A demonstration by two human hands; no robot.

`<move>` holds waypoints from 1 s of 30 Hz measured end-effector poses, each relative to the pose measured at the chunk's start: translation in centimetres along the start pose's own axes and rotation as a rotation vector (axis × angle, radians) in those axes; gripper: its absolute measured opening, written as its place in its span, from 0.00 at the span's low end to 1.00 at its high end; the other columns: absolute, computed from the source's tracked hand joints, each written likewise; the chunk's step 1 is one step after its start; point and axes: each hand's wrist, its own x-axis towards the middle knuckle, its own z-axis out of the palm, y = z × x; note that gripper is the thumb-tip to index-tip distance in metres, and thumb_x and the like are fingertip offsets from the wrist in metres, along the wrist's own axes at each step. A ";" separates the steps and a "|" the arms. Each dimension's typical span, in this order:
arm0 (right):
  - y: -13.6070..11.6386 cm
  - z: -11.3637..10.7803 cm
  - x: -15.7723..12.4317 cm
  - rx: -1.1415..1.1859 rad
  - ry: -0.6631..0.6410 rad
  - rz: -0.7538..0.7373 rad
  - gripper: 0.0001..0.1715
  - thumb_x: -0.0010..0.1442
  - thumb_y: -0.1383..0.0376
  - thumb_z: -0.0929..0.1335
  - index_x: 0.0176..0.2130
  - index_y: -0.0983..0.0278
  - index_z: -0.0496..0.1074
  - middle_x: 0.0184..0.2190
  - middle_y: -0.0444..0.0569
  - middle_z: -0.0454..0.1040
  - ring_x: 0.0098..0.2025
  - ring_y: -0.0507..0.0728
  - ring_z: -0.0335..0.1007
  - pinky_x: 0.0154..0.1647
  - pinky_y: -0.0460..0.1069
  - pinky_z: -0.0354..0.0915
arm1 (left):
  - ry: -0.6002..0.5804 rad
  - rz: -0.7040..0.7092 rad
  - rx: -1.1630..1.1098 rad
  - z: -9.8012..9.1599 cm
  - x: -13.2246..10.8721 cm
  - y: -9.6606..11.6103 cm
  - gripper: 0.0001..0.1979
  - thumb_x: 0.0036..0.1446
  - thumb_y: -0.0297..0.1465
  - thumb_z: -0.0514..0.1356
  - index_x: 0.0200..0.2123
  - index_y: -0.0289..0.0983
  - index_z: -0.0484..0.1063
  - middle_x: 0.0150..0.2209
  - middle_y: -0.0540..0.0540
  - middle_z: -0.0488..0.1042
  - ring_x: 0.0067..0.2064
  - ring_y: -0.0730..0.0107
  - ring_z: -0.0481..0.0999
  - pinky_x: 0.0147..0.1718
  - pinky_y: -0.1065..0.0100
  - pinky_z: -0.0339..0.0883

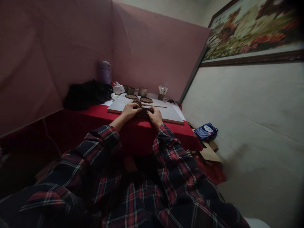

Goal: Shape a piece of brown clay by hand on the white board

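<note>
Near the front edge of the pale board [118,104], both hands grip a dark brown clay piece [142,113] with a level upper rim; its exact shape is partly hidden. My left hand [131,110] is closed on its left end, thumb along the rim. On the opposite end, my right hand [155,116] pinches it with bent fingers. Just behind lies a rough lump of brown clay [136,101]. A thin wooden stick [158,106] rests on the board to the right of the lump. Two flat round clay slabs, one left [131,96] and one right [146,100], lie farther back.
Several small pots, including a grey one [131,91], line the back. A cup of tools [161,95] stands at back right. At left are a black bag [87,93] and a purple flask [105,72]. Red cloth [99,114] covers the table; a blue packet [206,131] lies beyond its right edge.
</note>
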 end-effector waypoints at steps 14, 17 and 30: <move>-0.8 -0.2 -0.5 0.004 -0.011 0.017 0.08 0.53 0.63 0.66 0.34 0.63 0.73 0.32 0.45 0.77 0.37 0.56 0.71 0.44 0.51 0.67 | -0.007 -0.013 -0.028 -0.2 0.0 -0.2 0.11 0.47 0.36 0.62 0.30 0.34 0.78 0.29 0.46 0.78 0.33 0.67 0.73 0.33 0.69 0.63; -0.6 -0.2 -0.5 0.047 -0.016 0.007 0.08 0.53 0.62 0.66 0.33 0.62 0.72 0.31 0.43 0.75 0.35 0.55 0.70 0.43 0.49 0.67 | -0.011 -0.016 -0.084 -0.1 0.1 -0.3 0.10 0.46 0.36 0.63 0.29 0.34 0.77 0.28 0.47 0.77 0.31 0.68 0.72 0.32 0.69 0.63; -0.6 0.0 -0.5 0.130 -0.027 0.012 0.09 0.52 0.61 0.66 0.34 0.62 0.73 0.31 0.43 0.76 0.35 0.54 0.71 0.42 0.48 0.67 | 0.034 -0.042 -0.157 0.0 0.2 -0.4 0.10 0.46 0.34 0.64 0.30 0.33 0.78 0.29 0.46 0.78 0.32 0.68 0.73 0.34 0.69 0.64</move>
